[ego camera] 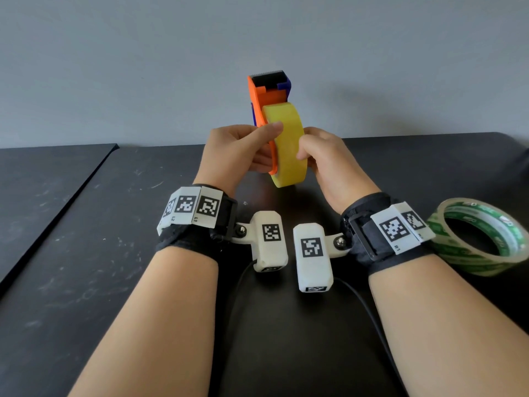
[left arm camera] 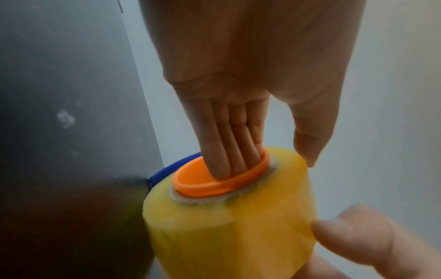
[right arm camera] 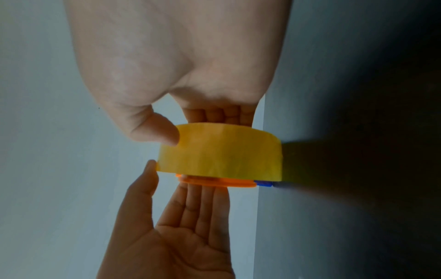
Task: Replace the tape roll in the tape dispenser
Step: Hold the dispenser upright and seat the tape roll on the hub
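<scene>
Both hands pinch: left hand (ego camera: 234,150) the dispenser (ego camera: 272,96), right hand (ego camera: 329,163) the roll (ego camera: 288,144), which skewed force could jam.

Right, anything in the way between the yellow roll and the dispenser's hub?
Nothing visible: the yellow roll already sits around the orange hub. The right hand's fingers reach into the hub's hollow; the left hand holds the dispenser.
</scene>
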Available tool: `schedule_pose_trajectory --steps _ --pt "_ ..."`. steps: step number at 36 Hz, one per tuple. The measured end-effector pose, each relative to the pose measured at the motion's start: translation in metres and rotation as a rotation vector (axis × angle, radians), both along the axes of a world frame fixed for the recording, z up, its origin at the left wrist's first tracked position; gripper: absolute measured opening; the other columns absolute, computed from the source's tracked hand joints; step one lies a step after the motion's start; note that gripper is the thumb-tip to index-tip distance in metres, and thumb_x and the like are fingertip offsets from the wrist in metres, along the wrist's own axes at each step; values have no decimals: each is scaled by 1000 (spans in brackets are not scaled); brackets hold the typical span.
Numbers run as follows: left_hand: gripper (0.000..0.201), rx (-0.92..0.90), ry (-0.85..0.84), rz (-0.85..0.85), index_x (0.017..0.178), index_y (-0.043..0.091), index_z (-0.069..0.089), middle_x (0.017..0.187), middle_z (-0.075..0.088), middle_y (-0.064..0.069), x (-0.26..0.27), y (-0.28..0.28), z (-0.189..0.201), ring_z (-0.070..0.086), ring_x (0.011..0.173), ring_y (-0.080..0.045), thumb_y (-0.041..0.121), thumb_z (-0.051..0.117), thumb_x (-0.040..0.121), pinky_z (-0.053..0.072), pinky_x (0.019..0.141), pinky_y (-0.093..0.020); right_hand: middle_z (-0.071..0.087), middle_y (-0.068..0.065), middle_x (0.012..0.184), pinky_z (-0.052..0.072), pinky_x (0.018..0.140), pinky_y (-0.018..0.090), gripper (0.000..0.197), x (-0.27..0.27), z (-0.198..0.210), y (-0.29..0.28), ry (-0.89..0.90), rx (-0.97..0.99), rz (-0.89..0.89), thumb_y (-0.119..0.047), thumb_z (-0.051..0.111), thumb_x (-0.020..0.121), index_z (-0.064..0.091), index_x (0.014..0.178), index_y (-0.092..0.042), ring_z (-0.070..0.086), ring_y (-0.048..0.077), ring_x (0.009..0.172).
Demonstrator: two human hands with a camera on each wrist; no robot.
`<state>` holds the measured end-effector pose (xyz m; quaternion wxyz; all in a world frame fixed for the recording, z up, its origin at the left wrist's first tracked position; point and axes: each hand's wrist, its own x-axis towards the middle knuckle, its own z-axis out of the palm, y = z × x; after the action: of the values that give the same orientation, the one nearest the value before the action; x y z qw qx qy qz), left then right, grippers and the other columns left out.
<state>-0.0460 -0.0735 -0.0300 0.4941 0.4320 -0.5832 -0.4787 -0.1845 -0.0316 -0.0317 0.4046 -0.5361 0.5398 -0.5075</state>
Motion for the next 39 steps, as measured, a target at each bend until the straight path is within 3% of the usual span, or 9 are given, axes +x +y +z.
schedule_pose_trajectory --steps 5,12,16,18,21,23,29,35,39 --pt "41 -9 3 34 82 -2 71 72 70 -21 -1 0 0 69 61 -27 39 70 83 60 63 -35 48 2 74 35 80 42 13 0 -2 0 8 -1 9 -26 52 62 46 51 -28 46 24 83" --pt "37 6 -1 11 73 4 68 69 69 -18 0 2 1 68 59 -24 39 70 84 61 65 -37 48 -3 74 35 80 41 22 0 -1 0 -3 19 -27 -34 51 66 52 44 -30 46 21 84" --pt "37 -3 -9 -3 70 4 67 67 70 -16 -1 3 1 68 56 -22 38 69 85 60 61 -32 57 0 84 41 86 42 14 1 1 1 -49 61 -55 -39 53 67 57 59 -28 53 21 89" --pt "38 -6 -10 -3 71 4 67 66 70 -15 -1 3 0 68 56 -21 39 69 85 60 61 -32 61 1 94 44 95 45 15 1 1 1 -51 67 -52 -41 53 68 60 66 -28 57 22 97" --pt "36 7 -19 -15 75 4 67 69 69 -15 0 2 0 67 59 -20 39 70 84 58 62 -31 66 5 112 42 108 52 21 3 2 2 -53 77 -43 -43 53 66 65 75 -29 59 25 113" --pt "30 19 -25 -60 78 6 67 73 67 -15 1 2 0 66 61 -21 35 73 78 55 61 -27 68 7 116 42 109 54 28 3 3 1 -67 88 -54 -46 55 62 67 80 -28 60 27 116" --pt "47 25 -34 -147 100 -15 62 87 64 -27 5 2 3 63 72 -29 21 71 71 55 64 -25 67 10 105 42 108 56 27 4 3 1 -79 81 -54 -41 54 67 66 82 -22 62 33 113" --pt "25 -9 -55 -83 92 -7 68 77 67 -18 1 4 2 65 60 -17 14 72 81 54 58 -20 57 11 97 40 105 59 48 3 3 1 -79 78 -50 -49 54 48 57 84 -18 56 28 99" --pt "20 0 -21 -38 88 -1 72 77 69 -18 2 2 2 66 61 -21 18 73 80 55 60 -25 45 12 88 37 83 48 26 6 4 2 -52 45 -2 -44 53 47 47 61 -23 44 29 89"
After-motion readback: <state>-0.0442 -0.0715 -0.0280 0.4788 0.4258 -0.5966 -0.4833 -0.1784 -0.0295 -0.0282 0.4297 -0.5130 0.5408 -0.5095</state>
